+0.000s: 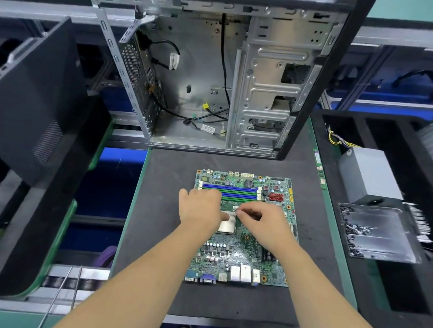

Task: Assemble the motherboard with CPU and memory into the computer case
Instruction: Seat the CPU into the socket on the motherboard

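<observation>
The fingers (239,213) of the right hand (260,220) were pinched together on something thin and pale at the far edge of the CPU (227,223); whether that was the socket lever or a memory module's edge could not be told. The left hand (201,206) lay flat, fingers together and curled down over the CPU's far-left corner and the nearest green slot, clamped on nothing that showed.

The CPU sat near the middle of the motherboard (241,247), its pale lid partly hidden by both hands. Just beyond the CPU ran the memory slots (230,189), blue and green in parallel rows. The motherboard rested flat on the dark mat of the bench (161,211), its rear ports toward the person. Well beyond the motherboard stood the computer case (206,81), open side facing the person, loose cables inside and no board fitted.

The step in hand was probably seating or locking a part at the socket. Done well, it called for even downward pressure, the left hand steadying the board, and no sideways force at the socket.

Right of the motherboard sat a clear tray of small dark screws (374,233), and beyond that a grey power supply (370,176). A white label on a cable in the case was too small to read; no brand was legible.
</observation>
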The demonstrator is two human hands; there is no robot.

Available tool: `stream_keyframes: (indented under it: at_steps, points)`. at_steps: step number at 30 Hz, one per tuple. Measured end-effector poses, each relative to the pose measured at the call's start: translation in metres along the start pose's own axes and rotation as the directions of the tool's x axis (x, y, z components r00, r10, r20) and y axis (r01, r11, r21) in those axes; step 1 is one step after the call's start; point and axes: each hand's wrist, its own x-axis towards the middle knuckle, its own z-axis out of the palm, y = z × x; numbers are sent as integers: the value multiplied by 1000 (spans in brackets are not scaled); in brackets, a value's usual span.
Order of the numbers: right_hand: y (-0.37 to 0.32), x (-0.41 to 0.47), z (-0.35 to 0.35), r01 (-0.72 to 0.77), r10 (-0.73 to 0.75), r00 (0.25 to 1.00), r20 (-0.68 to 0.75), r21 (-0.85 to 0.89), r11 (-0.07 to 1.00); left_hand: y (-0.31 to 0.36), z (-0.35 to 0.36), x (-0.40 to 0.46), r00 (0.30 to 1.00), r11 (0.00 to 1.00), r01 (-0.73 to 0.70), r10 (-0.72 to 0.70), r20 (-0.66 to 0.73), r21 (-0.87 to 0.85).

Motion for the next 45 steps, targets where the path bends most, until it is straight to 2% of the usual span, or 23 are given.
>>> stream_keyframes:
  at_steps: [4,7,10,13,16,21,29,34,37,40,45]
  points:
    - [0,-1,0,2,-2,1000,2,5,1000,5,3,0,999,999,12,-10,36,-52]
    - [0,0,-1,4,-4,1000,7,-9,1000,7,0,2,997,996,-59,62,44,-63]
    - [0,-1,-2,5,-5,1000,23,-10,1000,5,0,0,983,979,-138,153,97,-153]
    - [1,-1,-4,31,-30,999,37,-37,999,3,-1,-2,961,962,-166,208,184,-218]
    - [1,-3,-5,72,-65,995,74,-101,992,2,-3,-3,950,964,-179,221,223,-196]
    - [1,-9,-9,181,-166,982,93,-181,967,5,-5,-3,948,971,-169,207,242,-168]
    - [-1,-22,-6,261,-250,965,75,-282,923,9,-10,-2,945,979,-133,173,279,-156]
    - [-7,-20,-5,233,-215,972,91,-309,922,9,-10,-2,942,977,-127,173,287,-170]
    - [-12,-16,-5,183,-181,983,32,-271,945,8,-9,-2,943,977,-118,166,289,-176]
    - [-15,-13,-6,204,-219,975,-19,-292,934,6,-8,-2,944,974,-106,162,287,-203]
    - [-15,-17,-6,307,-319,947,42,-416,856,1,-3,-4,955,963,-113,174,242,-246]
